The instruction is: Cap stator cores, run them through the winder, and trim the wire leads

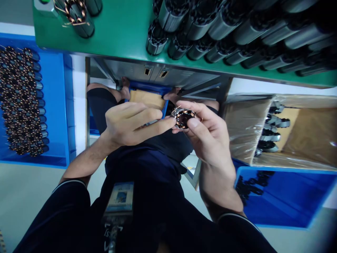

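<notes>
My right hand (210, 135) is closed around a small motor stator (184, 117), a metal cylinder with copper windings showing at its open end. It is held in front of my lap, end toward me. My left hand (131, 123) is closed in a pinch on a thin metal tool (150, 123), whose tip meets the stator's rim. Both forearms come up from dark sleeves at the bottom of the view.
A green bench top (123, 31) carries rows of grey stators (237, 31) and one wound stator (79, 15). A blue tray (56, 105) at left holds several wound stators. At right stand a lined cardboard box (302, 133) with parts and a blue bin (284, 196).
</notes>
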